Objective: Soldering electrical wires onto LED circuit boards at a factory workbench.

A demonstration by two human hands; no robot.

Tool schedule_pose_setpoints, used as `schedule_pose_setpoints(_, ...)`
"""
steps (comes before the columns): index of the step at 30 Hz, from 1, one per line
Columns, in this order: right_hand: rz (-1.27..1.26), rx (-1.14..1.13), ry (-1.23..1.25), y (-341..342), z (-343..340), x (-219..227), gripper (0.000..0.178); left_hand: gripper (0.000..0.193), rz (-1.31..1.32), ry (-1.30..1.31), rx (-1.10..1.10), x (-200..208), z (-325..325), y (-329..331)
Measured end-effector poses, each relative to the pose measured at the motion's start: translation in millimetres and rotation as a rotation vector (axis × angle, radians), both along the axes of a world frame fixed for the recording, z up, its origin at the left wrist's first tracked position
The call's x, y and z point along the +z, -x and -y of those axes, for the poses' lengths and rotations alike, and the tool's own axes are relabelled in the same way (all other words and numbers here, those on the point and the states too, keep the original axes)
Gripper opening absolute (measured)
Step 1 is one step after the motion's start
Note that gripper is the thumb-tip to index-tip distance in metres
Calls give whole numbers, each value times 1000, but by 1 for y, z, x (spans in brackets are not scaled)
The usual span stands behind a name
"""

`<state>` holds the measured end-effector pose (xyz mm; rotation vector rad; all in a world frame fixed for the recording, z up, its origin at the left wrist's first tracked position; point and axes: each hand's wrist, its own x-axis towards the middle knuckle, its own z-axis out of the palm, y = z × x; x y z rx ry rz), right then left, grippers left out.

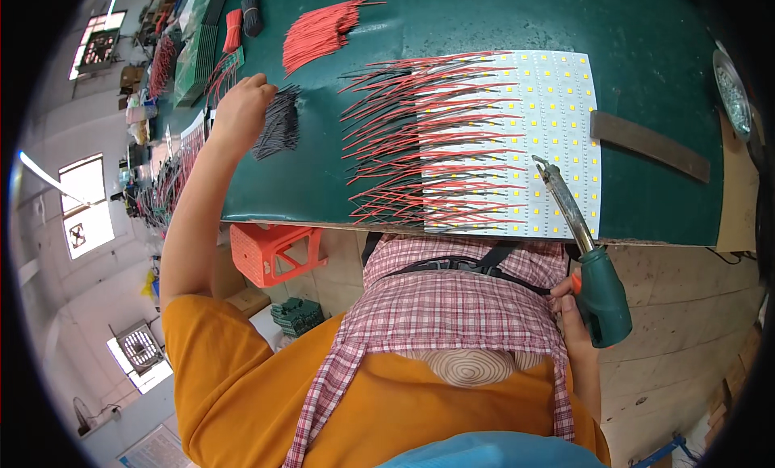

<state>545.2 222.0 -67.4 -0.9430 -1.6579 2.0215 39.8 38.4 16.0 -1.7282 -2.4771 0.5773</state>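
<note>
My right hand (pixel 567 302), low at the right by the table's front edge, grips a green-handled soldering iron (pixel 575 218). Its metal barrel points up and left, with the tip over the white LED panel sheet (pixel 561 88). Red and black wires (pixel 460 133) lie in rows across the sheet's left part, their ends reaching past its left side. At the left, my left hand (pixel 242 113) is closed, fingertips pressed together beside a pile of short black wires (pixel 278 129). Whatever those fingers may hold is hidden.
A pile of red wires (pixel 319 36) lies further back, near a red bundle (pixel 233 30) and a black bundle (pixel 252 16). A flat dark strip (pixel 650 145) touches the sheet's right side. A red plastic stool (pixel 270 254) stands under the green table (pixel 476 24).
</note>
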Motion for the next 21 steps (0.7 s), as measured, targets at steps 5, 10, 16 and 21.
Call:
schedule_pose_setpoints(5,-7,-21,14,-4,1,-2,18,8,-260,187,36,13,-16,-12)
schedule_pose_setpoints(10,-25,-12,8,-1,2,-9,18,4,-396,467,-186,25,-32,-21)
schedule_pose_setpoints(16,-42,-2,33,5,12,-21,19,7,-467,776,-287,-17,-42,-35)
schedule_pose_setpoints(21,-39,35,-121,2,12,-22,22,6,-473,814,-295,-30,-40,-36)
